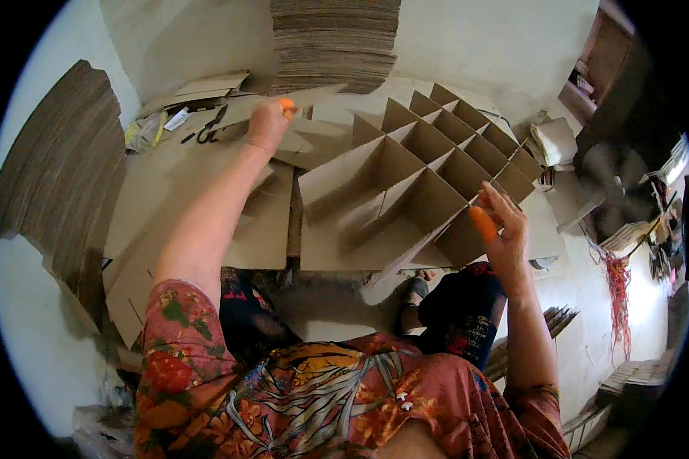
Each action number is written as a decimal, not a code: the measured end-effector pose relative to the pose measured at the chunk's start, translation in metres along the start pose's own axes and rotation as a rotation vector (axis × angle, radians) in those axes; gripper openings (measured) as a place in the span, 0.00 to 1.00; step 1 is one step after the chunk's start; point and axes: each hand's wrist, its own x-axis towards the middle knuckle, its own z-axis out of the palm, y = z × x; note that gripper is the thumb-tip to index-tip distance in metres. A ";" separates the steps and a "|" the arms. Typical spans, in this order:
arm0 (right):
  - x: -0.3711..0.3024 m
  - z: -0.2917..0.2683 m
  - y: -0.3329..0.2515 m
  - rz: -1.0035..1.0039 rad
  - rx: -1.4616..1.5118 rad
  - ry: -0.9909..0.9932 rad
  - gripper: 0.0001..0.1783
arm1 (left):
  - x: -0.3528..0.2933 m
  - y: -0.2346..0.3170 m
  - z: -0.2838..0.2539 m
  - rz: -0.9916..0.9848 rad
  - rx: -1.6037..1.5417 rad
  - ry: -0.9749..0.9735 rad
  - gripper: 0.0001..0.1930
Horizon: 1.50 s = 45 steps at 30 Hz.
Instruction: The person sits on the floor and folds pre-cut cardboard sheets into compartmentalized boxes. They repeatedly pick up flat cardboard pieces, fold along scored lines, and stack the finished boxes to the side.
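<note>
A brown cardboard divider grid (pixel 425 145), made of slotted strips crossing one another, stands on the table to the right of the middle. One loose-looking strip (pixel 407 258) slants out from its near side toward me. My left hand (pixel 269 122) is closed at the far side of the table, pinching a thin cardboard strip (pixel 318 95) that is smeared by motion. Orange finger covers show on its fingertips. My right hand (pixel 504 229) is at the grid's near right corner, fingers and thumb apart, with an orange cover on the thumb. Whether it touches the cardboard I cannot tell.
Tall stacks of cardboard stand at the left (pixel 61 168) and the back (pixel 333 42). Scissors (pixel 210 128), a plastic bag (pixel 145 131) and flat cardboard pieces (pixel 199 88) lie at the back left. A fan (pixel 616 187) stands at the right, near hanging red strings (pixel 618 294).
</note>
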 end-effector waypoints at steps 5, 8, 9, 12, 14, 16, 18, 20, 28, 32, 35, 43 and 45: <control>0.000 0.006 -0.035 -0.140 0.094 0.003 0.14 | -0.027 -0.048 0.008 -0.261 -0.136 -0.552 0.13; -0.006 0.003 -0.030 -0.109 0.095 -0.006 0.14 | -0.030 -0.050 -0.007 -0.644 -0.321 -0.513 0.15; -0.007 0.003 -0.026 -0.064 0.127 -0.009 0.13 | -0.027 -0.045 -0.014 -0.720 -0.337 -0.453 0.15; -0.009 0.007 -0.024 0.143 0.350 -0.017 0.13 | -0.020 0.009 -0.056 -0.457 -0.172 -0.038 0.15; -0.001 0.014 -0.043 0.371 0.655 -0.018 0.14 | -0.028 0.037 -0.068 -0.244 -0.269 0.142 0.14; 0.004 0.015 -0.041 0.402 0.811 -0.125 0.19 | -0.047 0.093 -0.071 0.064 -0.288 0.176 0.13; 0.007 0.024 -0.046 0.502 1.125 -0.149 0.20 | -0.083 0.133 -0.065 0.320 -0.372 0.128 0.14; 0.008 0.023 -0.038 0.632 1.257 -0.045 0.19 | -0.106 0.175 -0.071 0.640 -0.394 -0.032 0.18; -0.010 -0.031 -0.028 0.226 0.547 0.288 0.14 | -0.092 0.150 -0.063 -0.115 -0.747 -0.062 0.29; -0.020 -0.043 -0.034 0.159 0.417 0.203 0.11 | -0.029 0.107 -0.063 -0.284 -0.800 -0.062 0.27; -0.021 -0.027 -0.031 0.211 0.362 0.092 0.12 | -0.017 0.082 -0.043 -0.365 -0.900 -0.219 0.24; -0.034 -0.012 -0.017 0.291 0.264 0.035 0.08 | -0.018 0.066 -0.024 -0.362 -0.970 -0.254 0.20; -0.038 -0.004 -0.023 0.372 0.312 0.013 0.07 | -0.024 0.054 -0.009 -0.409 -0.919 -0.290 0.20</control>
